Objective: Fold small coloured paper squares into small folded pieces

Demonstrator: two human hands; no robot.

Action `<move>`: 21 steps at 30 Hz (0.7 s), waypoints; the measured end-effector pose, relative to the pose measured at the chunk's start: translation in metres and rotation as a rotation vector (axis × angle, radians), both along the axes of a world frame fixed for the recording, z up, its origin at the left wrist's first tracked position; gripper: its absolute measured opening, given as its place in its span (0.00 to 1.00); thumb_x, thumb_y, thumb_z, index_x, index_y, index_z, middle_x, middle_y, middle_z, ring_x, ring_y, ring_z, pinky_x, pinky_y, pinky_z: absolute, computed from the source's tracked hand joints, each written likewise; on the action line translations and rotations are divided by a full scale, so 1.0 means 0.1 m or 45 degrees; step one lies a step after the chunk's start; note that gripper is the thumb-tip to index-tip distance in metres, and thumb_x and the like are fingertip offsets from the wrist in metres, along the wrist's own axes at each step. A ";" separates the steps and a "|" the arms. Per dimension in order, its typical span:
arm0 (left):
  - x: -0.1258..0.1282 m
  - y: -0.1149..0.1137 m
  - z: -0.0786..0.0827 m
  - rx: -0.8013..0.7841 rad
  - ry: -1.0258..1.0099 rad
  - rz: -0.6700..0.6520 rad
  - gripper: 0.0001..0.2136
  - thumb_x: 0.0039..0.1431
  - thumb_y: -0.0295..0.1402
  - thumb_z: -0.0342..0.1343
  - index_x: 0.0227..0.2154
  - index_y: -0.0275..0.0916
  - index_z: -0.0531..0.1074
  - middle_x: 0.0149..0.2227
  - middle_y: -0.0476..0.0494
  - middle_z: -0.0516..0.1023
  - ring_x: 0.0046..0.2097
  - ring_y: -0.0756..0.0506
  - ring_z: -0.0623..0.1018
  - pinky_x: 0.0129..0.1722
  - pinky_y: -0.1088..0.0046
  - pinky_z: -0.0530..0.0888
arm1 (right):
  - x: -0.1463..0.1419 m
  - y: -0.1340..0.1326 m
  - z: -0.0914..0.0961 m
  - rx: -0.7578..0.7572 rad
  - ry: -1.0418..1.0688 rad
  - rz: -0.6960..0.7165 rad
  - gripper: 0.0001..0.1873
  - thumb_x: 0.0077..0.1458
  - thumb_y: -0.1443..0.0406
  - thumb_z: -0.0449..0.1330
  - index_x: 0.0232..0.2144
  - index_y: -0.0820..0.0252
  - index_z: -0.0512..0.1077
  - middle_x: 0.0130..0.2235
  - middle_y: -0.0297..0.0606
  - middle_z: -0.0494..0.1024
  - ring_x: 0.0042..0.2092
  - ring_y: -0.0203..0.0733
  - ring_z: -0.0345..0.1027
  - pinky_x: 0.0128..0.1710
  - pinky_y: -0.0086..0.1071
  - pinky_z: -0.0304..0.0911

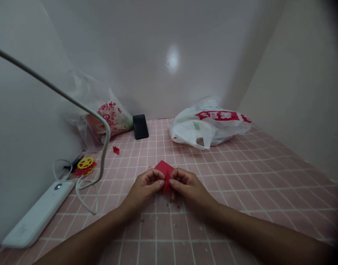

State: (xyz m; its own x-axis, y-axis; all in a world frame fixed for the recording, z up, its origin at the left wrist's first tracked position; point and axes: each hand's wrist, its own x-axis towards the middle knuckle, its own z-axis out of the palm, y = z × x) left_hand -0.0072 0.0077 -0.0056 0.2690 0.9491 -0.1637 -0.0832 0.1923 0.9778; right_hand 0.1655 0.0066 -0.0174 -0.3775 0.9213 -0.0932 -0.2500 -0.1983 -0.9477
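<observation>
Red folded paper (164,167) is held between my two hands over the middle of the table. My left hand (148,186) pinches its left side between thumb and fingers. On the other side, my right hand (187,184) pinches it in the same way. A narrow folded part of the paper points down toward me between the thumbs, and a flat pointed part spreads away behind the fingertips. The fingers cover some of the folds. A bit of something orange and white peeks out just beyond my left hand, too small to name.
Pink checked cloth (226,173) covers the table. Plastic bags stand at back left (113,117) and back right (213,125), a black phone (140,127) between them. Left are a red paper scrap (116,150), yellow and red cutouts (85,163), a white power strip (38,215) and a looping cable (104,158).
</observation>
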 end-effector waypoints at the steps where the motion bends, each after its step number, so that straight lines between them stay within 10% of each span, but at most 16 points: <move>1: 0.00 0.00 0.01 0.045 0.053 -0.018 0.10 0.51 0.37 0.63 0.30 0.37 0.71 0.27 0.51 0.72 0.30 0.50 0.70 0.32 0.74 0.65 | 0.00 -0.01 0.01 0.011 -0.028 -0.016 0.12 0.51 0.59 0.63 0.27 0.58 0.64 0.20 0.27 0.69 0.20 0.31 0.61 0.21 0.26 0.55; 21: 0.02 -0.02 0.06 0.109 0.218 0.048 0.10 0.49 0.38 0.61 0.24 0.37 0.69 0.24 0.51 0.70 0.27 0.50 0.68 0.30 0.73 0.64 | -0.01 -0.03 0.01 0.124 -0.147 0.000 0.10 0.55 0.59 0.59 0.27 0.58 0.65 0.20 0.28 0.67 0.21 0.32 0.59 0.21 0.27 0.53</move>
State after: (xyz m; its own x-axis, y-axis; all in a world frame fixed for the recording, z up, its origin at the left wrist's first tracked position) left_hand -0.0048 0.0060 0.0009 0.2078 0.9705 -0.1223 0.0803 0.1077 0.9909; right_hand 0.1649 0.0039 -0.0159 -0.3696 0.9280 -0.0458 -0.1385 -0.1038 -0.9849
